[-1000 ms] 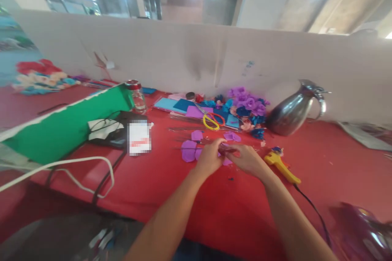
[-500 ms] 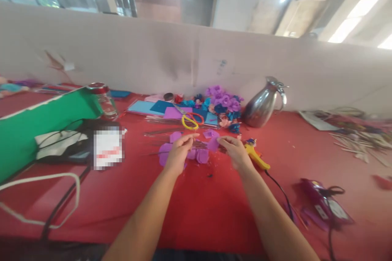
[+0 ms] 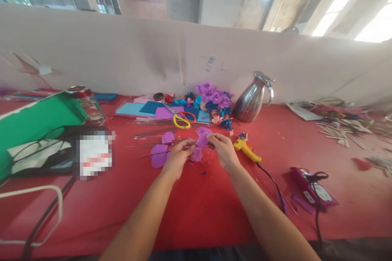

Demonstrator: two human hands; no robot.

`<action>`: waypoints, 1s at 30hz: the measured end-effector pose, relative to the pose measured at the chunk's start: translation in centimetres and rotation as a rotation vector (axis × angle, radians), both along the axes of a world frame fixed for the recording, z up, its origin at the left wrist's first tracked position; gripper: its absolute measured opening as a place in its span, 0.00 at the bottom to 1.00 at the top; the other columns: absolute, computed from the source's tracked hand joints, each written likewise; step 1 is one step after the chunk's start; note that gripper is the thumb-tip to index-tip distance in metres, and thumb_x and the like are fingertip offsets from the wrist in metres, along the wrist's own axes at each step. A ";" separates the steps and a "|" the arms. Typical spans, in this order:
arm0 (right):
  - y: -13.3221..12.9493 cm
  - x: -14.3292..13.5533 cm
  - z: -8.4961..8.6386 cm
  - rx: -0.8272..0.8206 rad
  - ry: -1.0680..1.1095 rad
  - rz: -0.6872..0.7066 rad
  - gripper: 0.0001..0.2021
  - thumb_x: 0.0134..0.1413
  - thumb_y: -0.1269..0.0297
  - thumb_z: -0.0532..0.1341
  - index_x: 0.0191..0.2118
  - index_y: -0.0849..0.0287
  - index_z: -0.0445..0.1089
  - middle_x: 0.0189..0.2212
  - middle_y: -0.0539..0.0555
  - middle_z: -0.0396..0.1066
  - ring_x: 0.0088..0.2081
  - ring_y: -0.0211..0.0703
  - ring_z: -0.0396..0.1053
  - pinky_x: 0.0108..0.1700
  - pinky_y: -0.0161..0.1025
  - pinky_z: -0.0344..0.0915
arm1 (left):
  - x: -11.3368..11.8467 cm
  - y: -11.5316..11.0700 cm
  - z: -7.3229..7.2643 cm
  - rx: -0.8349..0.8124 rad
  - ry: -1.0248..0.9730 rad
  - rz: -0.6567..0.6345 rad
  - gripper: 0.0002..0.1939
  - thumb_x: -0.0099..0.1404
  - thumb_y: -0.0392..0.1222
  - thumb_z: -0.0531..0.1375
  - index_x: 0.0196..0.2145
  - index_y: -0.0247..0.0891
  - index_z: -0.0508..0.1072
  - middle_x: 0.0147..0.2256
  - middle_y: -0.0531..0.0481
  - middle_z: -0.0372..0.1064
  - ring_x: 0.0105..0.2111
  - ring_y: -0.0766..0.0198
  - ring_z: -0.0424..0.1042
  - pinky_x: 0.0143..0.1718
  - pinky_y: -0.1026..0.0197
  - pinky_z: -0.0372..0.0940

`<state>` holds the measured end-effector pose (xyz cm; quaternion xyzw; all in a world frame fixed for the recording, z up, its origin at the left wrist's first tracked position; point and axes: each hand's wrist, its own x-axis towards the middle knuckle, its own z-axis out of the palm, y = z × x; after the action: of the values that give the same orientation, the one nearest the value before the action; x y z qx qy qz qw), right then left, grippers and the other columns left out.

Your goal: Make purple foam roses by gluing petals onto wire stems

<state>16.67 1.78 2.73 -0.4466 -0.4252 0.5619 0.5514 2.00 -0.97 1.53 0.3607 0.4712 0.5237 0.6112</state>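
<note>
My right hand (image 3: 225, 151) pinches a purple petal (image 3: 202, 140) by its right edge, above the middle of the red table. Just to its left, my left hand (image 3: 178, 158) is closed with thumb and forefinger together near the petal; what sits in that pinch is too small to make out. More purple petals (image 3: 158, 155) lie beside and under my left hand. Another petal piece (image 3: 197, 154) rests between the two hands. Thin dark wires (image 3: 150, 133) lie behind the left hand.
Yellow-and-red scissors (image 3: 182, 120) lie on coloured sheets (image 3: 130, 109) at the back, beside a bunch of paper flowers (image 3: 214, 98). A steel jug (image 3: 251, 100) stands right of them. A corded yellow glue gun (image 3: 248, 151) lies right of my hands. A glass jar (image 3: 88, 108) stands left.
The view has turned slightly right, so things appear farther left. The petal in my right hand now sits closer to my left fingertips and is tilted more upright.
</note>
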 end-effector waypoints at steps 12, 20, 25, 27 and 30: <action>-0.3 0.0 0.1 -0.025 0.035 0.052 0.14 0.34 0.53 0.68 0.26 0.58 0.72 0.25 0.51 0.75 0.30 0.42 0.71 0.39 0.40 0.67 | -0.1 0.0 0.4 0.010 0.013 0.019 0.16 0.42 0.43 0.68 0.30 0.34 0.75 0.24 0.54 0.69 0.23 0.71 0.64 0.26 0.67 0.58; -0.6 0.0 0.3 -0.011 -0.071 0.132 0.12 0.39 0.55 0.65 0.27 0.59 0.75 0.27 0.52 0.75 0.32 0.40 0.70 0.38 0.36 0.64 | 0.1 -0.1 0.6 0.006 0.021 0.008 0.15 0.42 0.44 0.68 0.28 0.34 0.74 0.24 0.54 0.69 0.23 0.71 0.65 0.27 0.67 0.59; -0.6 0.0 0.5 -0.014 -0.071 0.142 0.11 0.38 0.57 0.66 0.26 0.59 0.75 0.26 0.52 0.75 0.31 0.39 0.69 0.38 0.36 0.64 | 0.1 -0.1 0.5 0.007 0.041 -0.002 0.14 0.43 0.44 0.68 0.28 0.34 0.73 0.23 0.55 0.67 0.22 0.71 0.64 0.25 0.67 0.58; -0.5 0.0 0.5 -0.017 -0.072 0.145 0.11 0.38 0.57 0.66 0.26 0.59 0.75 0.26 0.52 0.75 0.30 0.39 0.69 0.38 0.37 0.64 | 0.0 -0.1 0.4 0.018 0.050 -0.013 0.14 0.44 0.44 0.67 0.28 0.35 0.73 0.23 0.55 0.67 0.22 0.71 0.64 0.24 0.67 0.58; -0.4 0.1 0.3 -0.017 -0.076 0.143 0.10 0.38 0.58 0.66 0.26 0.60 0.75 0.24 0.51 0.75 0.30 0.39 0.69 0.38 0.37 0.64 | 0.0 0.0 0.2 0.024 0.070 -0.022 0.14 0.44 0.43 0.67 0.30 0.35 0.74 0.25 0.54 0.68 0.22 0.71 0.64 0.24 0.67 0.59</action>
<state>16.75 1.41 3.05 -0.4408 -0.4719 0.5858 0.4897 2.00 -1.01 1.71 0.3914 0.4820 0.5097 0.5955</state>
